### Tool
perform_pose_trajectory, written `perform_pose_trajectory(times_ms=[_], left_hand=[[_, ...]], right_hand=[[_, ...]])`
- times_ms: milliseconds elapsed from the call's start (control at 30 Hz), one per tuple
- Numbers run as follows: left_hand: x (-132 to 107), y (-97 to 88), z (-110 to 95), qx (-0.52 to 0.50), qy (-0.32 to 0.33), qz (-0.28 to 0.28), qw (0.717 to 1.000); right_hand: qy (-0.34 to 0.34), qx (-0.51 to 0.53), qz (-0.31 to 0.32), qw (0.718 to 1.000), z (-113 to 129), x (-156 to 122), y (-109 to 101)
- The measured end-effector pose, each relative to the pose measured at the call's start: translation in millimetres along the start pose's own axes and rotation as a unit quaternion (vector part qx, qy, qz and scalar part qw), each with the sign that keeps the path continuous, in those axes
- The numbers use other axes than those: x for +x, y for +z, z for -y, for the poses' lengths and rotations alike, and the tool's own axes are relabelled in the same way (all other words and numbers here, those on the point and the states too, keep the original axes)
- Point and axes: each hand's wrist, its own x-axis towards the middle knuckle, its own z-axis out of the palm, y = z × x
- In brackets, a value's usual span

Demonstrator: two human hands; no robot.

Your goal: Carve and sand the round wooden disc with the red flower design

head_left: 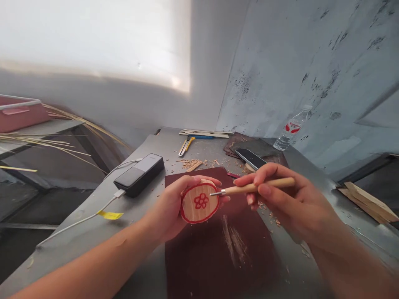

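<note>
My left hand (174,203) is closed around a round wood slice (193,211) with a red rim and a red flower outline in its middle. The slice's marked face is turned toward me, above a dark brown mat (199,261). Between the thumb and fingers of my right hand (283,195) is a wood carving tool (243,189) with a pale wooden handle and a short metal blade. Its tip points left and appears over the right part of the slice's face; whether it touches the wood, I cannot tell.
A power bank (140,174) with a white cable (77,226) lies left of the mat. Behind are a yellow utility knife (186,145), wood shavings (190,164) and a phone (250,158). A water bottle (289,131) stands at the back right. Wood pieces (368,201) lie far right.
</note>
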Motion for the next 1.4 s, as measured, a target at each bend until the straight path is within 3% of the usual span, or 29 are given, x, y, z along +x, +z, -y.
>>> perform_pose_trajectory(times_ms=[133,233,367,500,800,1200,1400], left_hand=[[-0.2,6.0,9.3,0.013,-0.004,0.039,0.999],[0.4,13.8,13.8,0.028,-0.003,0.047,0.999],[7.1,23.2,14.1,0.076,-0.002,0.046,0.996],[22.9,27.9,12.3,0.165,0.016,0.093,0.982],[52.4,26.0,35.5,0.202,0.067,0.143,0.967],[43.9,20.5,32.6,0.203,0.055,0.128,0.969],[30.5,25.0,31.1,0.173,0.023,0.195,0.965]], right_hand=[[-0.085,-0.030,-0.039,0.995,-5.9,9.3,8.8],[-0.109,0.036,-0.030,0.993,1.2,16.8,18.6],[-0.068,0.177,0.033,0.981,22.7,28.9,27.8],[-0.061,0.188,0.072,0.978,32.0,39.0,29.7],[-0.083,0.199,0.013,0.976,-10.7,33.3,33.9],[-0.107,0.173,0.031,0.979,-3.7,23.0,28.7],[-0.088,0.188,0.076,0.975,5.4,15.3,30.2]])
